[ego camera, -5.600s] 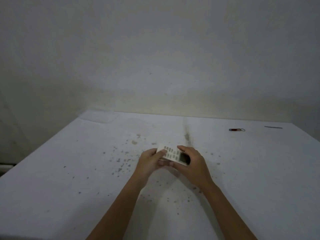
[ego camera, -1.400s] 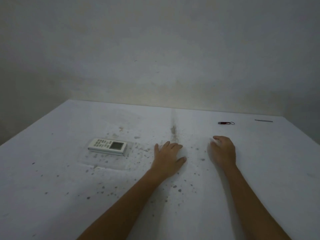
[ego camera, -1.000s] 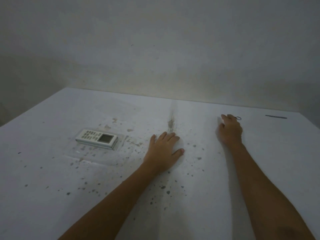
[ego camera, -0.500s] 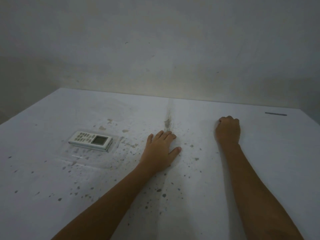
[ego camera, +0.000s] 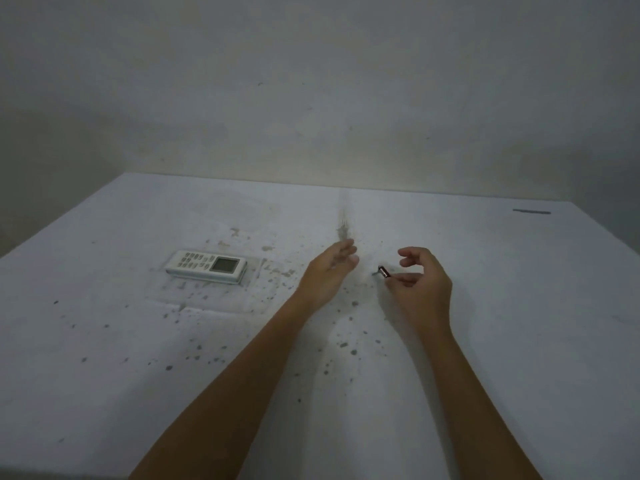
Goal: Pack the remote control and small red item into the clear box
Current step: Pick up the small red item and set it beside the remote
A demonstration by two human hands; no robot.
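The white remote control (ego camera: 206, 267) lies face up inside the shallow clear box (ego camera: 207, 301), left of centre on the table. My right hand (ego camera: 420, 284) pinches the small red item (ego camera: 383, 272) between thumb and fingers, lifted a little above the table at centre. My left hand (ego camera: 329, 270) hovers just left of it, fingers apart and holding nothing, palm turned toward the red item.
The white table (ego camera: 519, 341) is speckled with dark spots around the middle. A thin dark stick (ego camera: 531, 212) lies at the far right near the wall. The wall stands right behind the table's back edge.
My right hand closed on the red item at the far right and carried it back toward the centre. My left hand lifted off the table and turned toward it.
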